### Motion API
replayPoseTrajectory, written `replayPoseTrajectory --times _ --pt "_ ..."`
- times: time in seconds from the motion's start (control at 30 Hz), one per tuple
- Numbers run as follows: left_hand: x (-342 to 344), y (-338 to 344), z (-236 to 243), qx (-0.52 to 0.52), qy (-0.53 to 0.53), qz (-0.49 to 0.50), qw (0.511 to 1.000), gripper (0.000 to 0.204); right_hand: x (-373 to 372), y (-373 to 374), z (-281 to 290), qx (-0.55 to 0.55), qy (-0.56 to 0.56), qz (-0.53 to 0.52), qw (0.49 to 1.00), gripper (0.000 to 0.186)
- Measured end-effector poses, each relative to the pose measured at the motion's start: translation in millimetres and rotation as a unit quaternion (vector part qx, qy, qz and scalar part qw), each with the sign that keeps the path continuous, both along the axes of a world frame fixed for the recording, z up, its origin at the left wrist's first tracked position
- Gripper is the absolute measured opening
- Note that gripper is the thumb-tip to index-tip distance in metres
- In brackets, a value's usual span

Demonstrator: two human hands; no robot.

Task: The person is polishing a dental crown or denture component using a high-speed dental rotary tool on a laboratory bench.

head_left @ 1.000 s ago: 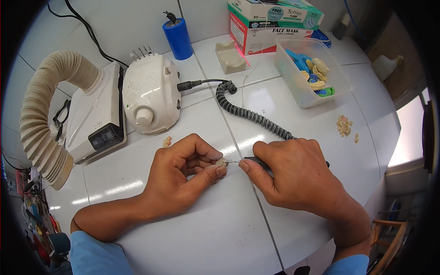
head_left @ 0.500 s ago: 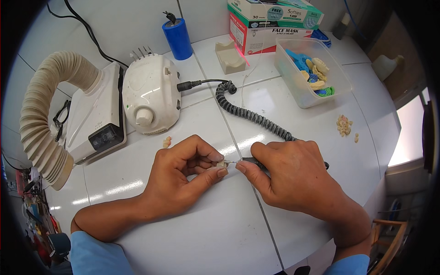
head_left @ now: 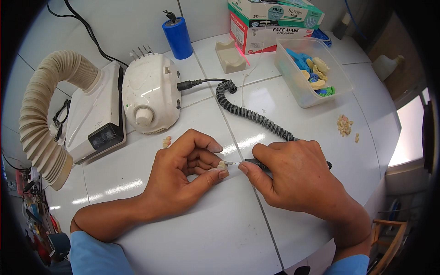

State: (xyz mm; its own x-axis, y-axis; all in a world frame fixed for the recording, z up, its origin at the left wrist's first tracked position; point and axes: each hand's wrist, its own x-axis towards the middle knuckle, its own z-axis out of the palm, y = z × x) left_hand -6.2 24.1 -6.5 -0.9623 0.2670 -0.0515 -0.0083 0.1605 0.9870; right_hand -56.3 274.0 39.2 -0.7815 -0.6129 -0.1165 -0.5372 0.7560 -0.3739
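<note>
My left hand (head_left: 181, 172) holds a small cream tooth-like piece (head_left: 222, 164) between the thumb and the curled fingers, its index finger raised off it. In my right hand (head_left: 300, 176) is a dark rotary handpiece (head_left: 255, 162), mostly hidden by the fingers. Its thin metal bur (head_left: 233, 163) points left, with the tip at the piece; whether they touch I cannot tell. A black coiled cord (head_left: 256, 118) runs from behind my right hand to the white control box (head_left: 149, 87). Just beyond my left hand lie several small tooth-like pieces (head_left: 167, 141).
At the left stands a white suction unit (head_left: 96, 114) with a ribbed hose (head_left: 36, 119). Farther back are a blue cylinder (head_left: 178, 40), a beige stand (head_left: 230, 57) and mask boxes (head_left: 275, 39). A clear tub (head_left: 298, 91) holds dental casts; a tooth pile (head_left: 344, 125) lies at right.
My left index finger has lifted away from the tooth-like piece, showing more of it. My right hand and the handpiece have shifted very slightly right.
</note>
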Motion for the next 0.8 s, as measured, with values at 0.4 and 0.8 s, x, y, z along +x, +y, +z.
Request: replayPoseTrajectory --times 0.4,0.8 --pt "-0.1 0.8 1.9 -0.015 0.005 -0.009 1.000 0.038 1.9 -0.7 -0.3 -0.001 0.004 0.003 1.000 0.044" --pt "-0.5 0.9 2.3 -0.013 -0.003 -0.007 1.000 0.040 2.4 -0.1 -2.3 -0.005 0.015 0.010 1.000 0.043"
